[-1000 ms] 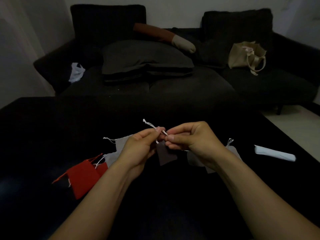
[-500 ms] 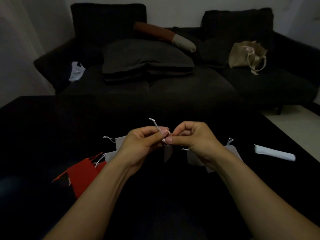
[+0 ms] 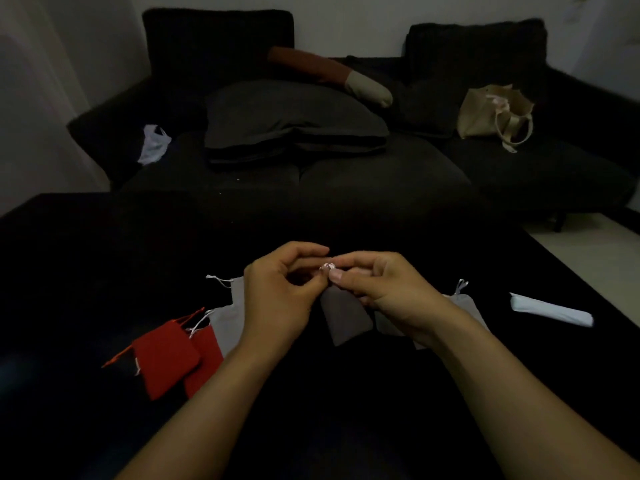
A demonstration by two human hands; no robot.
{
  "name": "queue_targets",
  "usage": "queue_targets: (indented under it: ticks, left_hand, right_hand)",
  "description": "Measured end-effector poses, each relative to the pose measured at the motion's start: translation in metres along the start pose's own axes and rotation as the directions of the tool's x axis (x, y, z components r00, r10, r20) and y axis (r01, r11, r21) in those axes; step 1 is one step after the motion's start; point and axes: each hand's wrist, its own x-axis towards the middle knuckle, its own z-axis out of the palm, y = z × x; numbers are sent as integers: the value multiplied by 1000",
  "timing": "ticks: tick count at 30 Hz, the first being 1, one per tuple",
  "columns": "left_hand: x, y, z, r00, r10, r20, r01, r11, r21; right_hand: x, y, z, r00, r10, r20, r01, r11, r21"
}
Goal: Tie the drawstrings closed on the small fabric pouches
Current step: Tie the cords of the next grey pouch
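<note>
1. Left hand [image 3: 277,289] raised over the black table [image 3: 104,254], fingers curled, pinching the drawstring [image 3: 327,266].
2. Right hand [image 3: 384,289] facing it, thumb and forefinger pinching the same drawstring.
3. Grey pouch [image 3: 344,317] hangs below both hands.

Grey pouch [image 3: 344,315] hanging by its pinched white drawstring [image 3: 327,267]; grey and red pouches [image 3: 166,358] on black table.

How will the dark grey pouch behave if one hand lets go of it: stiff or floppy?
Probably floppy: the dark grey pouch hangs limp from the drawstring pinched by the left hand and right hand. Likely light, since it looks flat. It should not roll.
</note>
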Motion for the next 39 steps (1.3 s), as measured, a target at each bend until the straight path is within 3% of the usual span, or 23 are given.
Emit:
queue_targets:
  ticks: [15,26,30,33,36,39]
  left_hand:
    - [12,-5,-6,967,-188,172,229,937,-262]
    - [8,-7,-1,976,-126,179,170,952,-255]
    - [8,-3,-1,972,-177,154,216,929,-300]
    - [11,0,2,940,-328,94,332,820,-465]
    - [17,-3,3,855,-491,168,447,534,-717]
    - [20,-5,0,795,-564,224,470,340,-814]
  right_hand:
    - [1,1,-7,1000,-25,-7,26,977,211]
    - [4,5,4,987,25,-158,-2,989,146]
    - [5,7,10,981,9,-191,50,951,304]
    - [7,3,13,984,84,-154,1,875,483]
    - [10,2,15,987,83,-135,28,749,662]
    - [10,-3,12,988,80,-132,60,589,806]
